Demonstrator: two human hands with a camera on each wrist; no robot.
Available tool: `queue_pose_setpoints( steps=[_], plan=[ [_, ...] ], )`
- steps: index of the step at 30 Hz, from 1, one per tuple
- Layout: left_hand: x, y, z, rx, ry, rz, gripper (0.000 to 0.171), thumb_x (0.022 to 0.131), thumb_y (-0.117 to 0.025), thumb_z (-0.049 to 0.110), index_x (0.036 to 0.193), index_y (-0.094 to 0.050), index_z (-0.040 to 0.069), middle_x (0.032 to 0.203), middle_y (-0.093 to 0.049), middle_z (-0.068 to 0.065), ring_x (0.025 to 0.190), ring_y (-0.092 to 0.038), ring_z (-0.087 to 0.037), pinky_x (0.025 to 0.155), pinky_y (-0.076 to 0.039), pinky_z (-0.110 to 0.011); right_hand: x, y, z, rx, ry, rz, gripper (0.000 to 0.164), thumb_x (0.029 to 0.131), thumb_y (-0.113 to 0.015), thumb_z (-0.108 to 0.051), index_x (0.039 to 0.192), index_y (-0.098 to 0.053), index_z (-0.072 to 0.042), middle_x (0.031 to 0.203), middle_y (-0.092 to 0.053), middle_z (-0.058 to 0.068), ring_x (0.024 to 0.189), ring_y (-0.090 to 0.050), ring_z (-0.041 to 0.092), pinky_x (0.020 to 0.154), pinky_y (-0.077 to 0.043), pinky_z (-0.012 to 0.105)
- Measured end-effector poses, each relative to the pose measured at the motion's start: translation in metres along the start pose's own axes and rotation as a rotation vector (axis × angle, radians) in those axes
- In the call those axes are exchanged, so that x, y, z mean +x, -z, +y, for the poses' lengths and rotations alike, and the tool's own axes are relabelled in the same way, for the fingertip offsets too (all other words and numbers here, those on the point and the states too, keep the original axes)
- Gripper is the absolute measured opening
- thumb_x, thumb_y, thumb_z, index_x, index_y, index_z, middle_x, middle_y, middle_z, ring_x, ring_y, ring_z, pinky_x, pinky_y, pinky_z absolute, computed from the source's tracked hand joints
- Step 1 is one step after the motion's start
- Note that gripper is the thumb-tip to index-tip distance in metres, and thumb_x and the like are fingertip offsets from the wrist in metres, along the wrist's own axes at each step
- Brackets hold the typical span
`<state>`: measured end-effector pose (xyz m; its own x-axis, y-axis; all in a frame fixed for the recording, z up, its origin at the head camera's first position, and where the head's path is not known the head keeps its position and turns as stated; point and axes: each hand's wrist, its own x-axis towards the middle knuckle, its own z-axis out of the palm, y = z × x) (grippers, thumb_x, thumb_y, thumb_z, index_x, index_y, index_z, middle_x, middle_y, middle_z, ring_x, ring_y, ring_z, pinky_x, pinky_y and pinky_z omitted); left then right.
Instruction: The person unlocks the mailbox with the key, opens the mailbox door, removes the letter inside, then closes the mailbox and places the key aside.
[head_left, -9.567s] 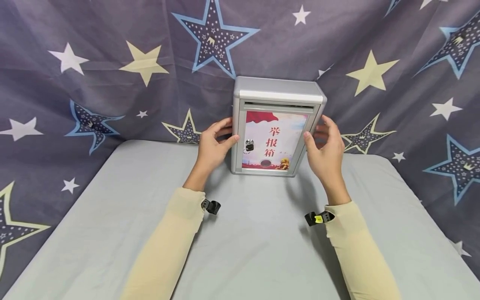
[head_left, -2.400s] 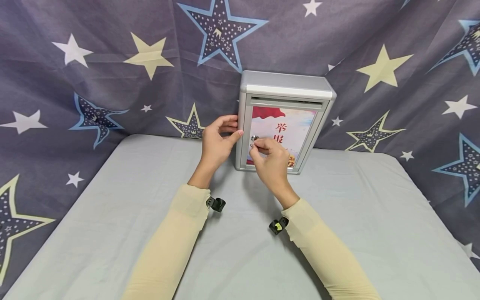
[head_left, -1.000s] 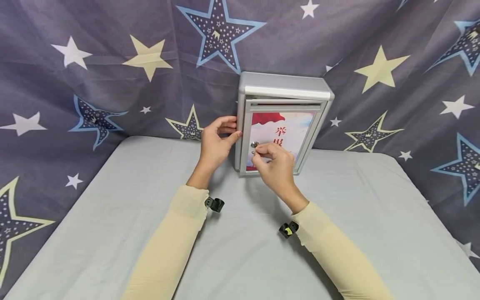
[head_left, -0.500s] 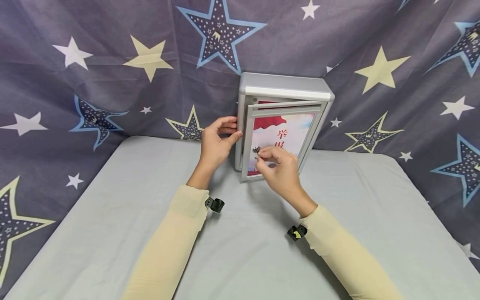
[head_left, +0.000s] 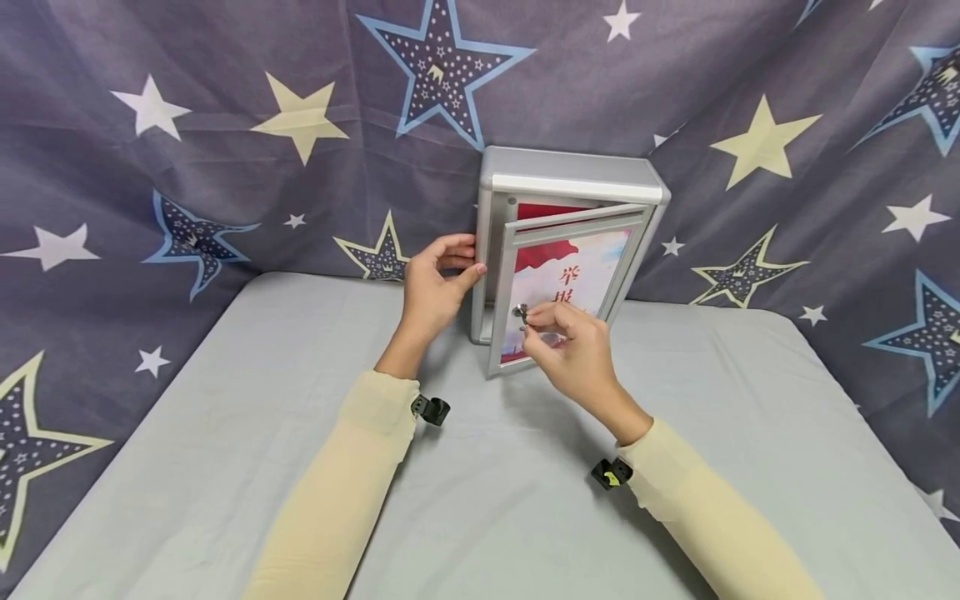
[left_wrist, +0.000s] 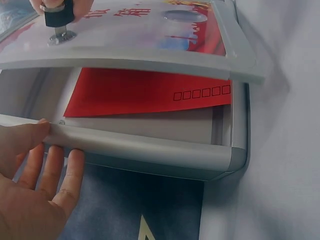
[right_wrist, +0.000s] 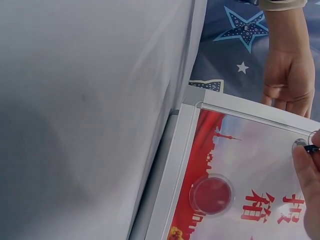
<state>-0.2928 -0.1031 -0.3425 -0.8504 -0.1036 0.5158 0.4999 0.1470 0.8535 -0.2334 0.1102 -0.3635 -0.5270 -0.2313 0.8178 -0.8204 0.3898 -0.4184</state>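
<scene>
Partly, the right hand (head_left: 577, 358) hides the key (left_wrist: 59, 18).

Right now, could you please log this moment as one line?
left hand: touches box side | right hand: pinches key | door: ajar | red paper: inside box

Head view from above, forward and down; wrist views close-up, box door (head_left: 561, 282) common to all.

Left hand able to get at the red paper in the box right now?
Probably yes: the door stands ajar on the left hand's side, exposing the red paper, though that hand would likely have to leave the rim first.
</scene>
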Motion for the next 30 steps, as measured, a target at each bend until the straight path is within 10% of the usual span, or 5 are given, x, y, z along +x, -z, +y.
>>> queue_pose_setpoints(
  steps=[14,30],
  plan=[
    [-0.001,0.002,0.001,-0.015,0.026,-0.003,0.037,0.086,-0.082,0.002,0.121,-0.072,0.003,0.106,-0.07,-0.016,0.097,-0.067,-0.025,0.081,-0.06,-0.034,-0.006,0.012,-0.004,0.02,0.041,-0.026,0.013,0.078,-0.07,0.008,0.086,-0.07,-0.002,0.093,-0.074,0.01,0.076,-0.071,0.022,0.07,-0.055,0.016],
    [0.0,-0.001,0.001,-0.012,0.014,-0.004,0.036,0.085,-0.082,0.0,0.12,-0.073,0.002,0.105,-0.071,-0.015,0.096,-0.068,-0.024,0.082,-0.06,-0.039,-0.014,0.038,-0.001,0.18,0.004,-0.101,0.017,0.078,-0.067,0.012,0.088,-0.07,-0.001,0.095,-0.074,0.013,0.078,-0.071,0.017,0.078,-0.059,0.02]
  ],
)
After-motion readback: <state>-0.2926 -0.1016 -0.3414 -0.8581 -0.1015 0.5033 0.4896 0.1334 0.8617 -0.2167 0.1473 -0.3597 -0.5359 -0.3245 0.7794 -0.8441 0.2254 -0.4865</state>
